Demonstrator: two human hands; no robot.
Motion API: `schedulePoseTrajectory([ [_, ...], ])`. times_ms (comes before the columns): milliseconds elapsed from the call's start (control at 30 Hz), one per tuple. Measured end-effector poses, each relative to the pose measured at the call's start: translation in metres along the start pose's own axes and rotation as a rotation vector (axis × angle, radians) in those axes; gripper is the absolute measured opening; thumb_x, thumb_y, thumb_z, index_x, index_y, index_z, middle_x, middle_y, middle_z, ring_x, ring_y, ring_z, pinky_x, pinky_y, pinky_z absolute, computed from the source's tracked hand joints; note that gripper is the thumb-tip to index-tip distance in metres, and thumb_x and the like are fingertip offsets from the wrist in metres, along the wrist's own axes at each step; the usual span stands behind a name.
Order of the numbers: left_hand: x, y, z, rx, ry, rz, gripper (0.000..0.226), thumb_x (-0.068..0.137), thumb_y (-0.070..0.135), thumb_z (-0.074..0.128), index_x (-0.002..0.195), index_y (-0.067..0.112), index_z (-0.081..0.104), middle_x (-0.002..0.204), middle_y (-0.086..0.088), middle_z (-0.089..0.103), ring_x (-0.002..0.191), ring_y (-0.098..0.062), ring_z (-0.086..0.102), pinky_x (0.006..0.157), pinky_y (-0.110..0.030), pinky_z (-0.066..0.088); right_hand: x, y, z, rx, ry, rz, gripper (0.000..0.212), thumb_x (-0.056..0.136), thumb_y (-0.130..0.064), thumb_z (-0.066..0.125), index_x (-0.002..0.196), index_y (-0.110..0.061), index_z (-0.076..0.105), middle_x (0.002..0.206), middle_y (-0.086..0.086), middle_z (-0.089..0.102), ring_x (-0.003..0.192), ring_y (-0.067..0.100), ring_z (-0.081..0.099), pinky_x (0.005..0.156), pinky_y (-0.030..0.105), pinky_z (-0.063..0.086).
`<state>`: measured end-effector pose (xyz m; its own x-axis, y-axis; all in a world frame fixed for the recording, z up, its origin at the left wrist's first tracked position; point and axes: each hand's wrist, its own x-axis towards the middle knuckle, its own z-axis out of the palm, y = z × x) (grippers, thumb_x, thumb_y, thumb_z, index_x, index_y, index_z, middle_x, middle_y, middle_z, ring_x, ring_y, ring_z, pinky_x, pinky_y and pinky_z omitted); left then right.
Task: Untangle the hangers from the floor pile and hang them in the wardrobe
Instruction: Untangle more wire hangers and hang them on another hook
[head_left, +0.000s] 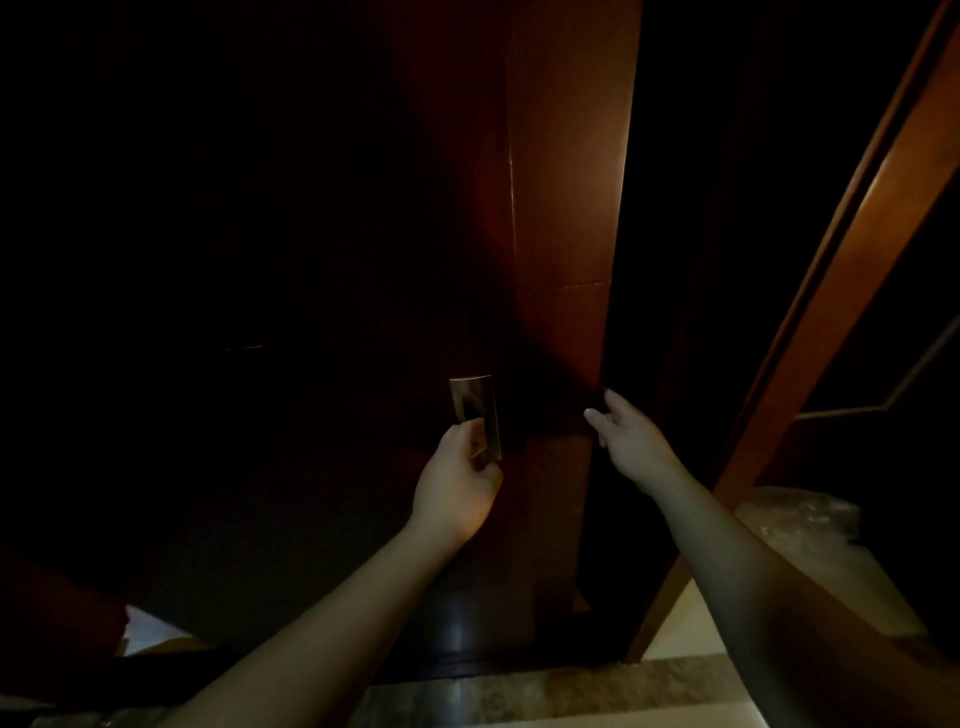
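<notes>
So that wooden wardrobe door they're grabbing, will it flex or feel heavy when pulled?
Probably stiff: the wardrobe door looks like a tall, solid wood panel. Likely heavy, swinging or sliding rather than bending. The left hand grips a polished metal handle, possibly slippery.

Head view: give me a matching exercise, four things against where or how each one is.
Things:
1. left hand
2. right hand
3. metal handle
4. plastic bag

States:
A. fingers straight, at the door's edge
B. crumpled, low at the right
C. shiny, on the dark door
D. fingers curled round the handle

Pairs: 1-D, 2-A, 3-C, 4-B
</notes>
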<state>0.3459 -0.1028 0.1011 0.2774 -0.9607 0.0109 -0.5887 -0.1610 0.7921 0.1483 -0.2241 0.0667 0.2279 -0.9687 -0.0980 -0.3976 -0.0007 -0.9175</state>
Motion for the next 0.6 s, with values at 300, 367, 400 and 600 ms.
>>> schedulePoseTrajectory([
  [300,0.003,0.023,0.02,-0.046,-0.12,0.042,0.061,0.093,0.007,0.058,0.147,0.026,0.036,0.137,0.012,0.046,0.117,0.001,0.045,0.084,-0.011,0.039,-0.001,0.01,-0.027,0.036,0.083,0.051,0.046,0.102,-0.033,0.046,0.146,-0.022,0.042,0.093,-0.016,0.057,0.077,-0.001,0.053,0.069,0.016,0.039],
  [367,0.003,0.028,0.023,-0.043,-0.146,0.06,0.062,0.093,0.007,0.058,0.148,0.026,0.035,0.138,0.012,0.045,0.12,0.0,0.046,0.088,-0.013,0.04,-0.003,0.011,-0.033,0.087,0.102,0.075,0.05,0.102,-0.032,0.047,0.15,-0.022,0.035,0.117,-0.012,0.052,0.089,0.002,0.054,0.081,0.02,0.041],
  [400,0.004,0.03,0.025,-0.043,-0.163,0.069,0.062,0.093,0.007,0.058,0.148,0.026,0.034,0.139,0.012,0.044,0.12,0.001,0.044,0.087,-0.01,0.039,-0.006,0.009,-0.035,0.111,0.124,0.092,0.051,0.103,-0.031,0.047,0.151,-0.023,0.032,0.125,-0.011,0.048,0.098,0.006,0.053,0.087,0.023,0.04],
  [600,0.01,0.043,0.032,-0.064,-0.309,0.089,0.069,0.093,0.009,0.057,0.152,0.031,0.027,0.144,0.011,0.037,0.108,0.0,0.048,0.086,-0.025,0.055,-0.019,0.019,-0.019,0.228,0.535,0.169,0.051,0.099,-0.032,0.053,0.147,-0.028,0.037,0.146,-0.005,0.045,0.126,0.018,0.051,0.094,0.031,0.044],
])
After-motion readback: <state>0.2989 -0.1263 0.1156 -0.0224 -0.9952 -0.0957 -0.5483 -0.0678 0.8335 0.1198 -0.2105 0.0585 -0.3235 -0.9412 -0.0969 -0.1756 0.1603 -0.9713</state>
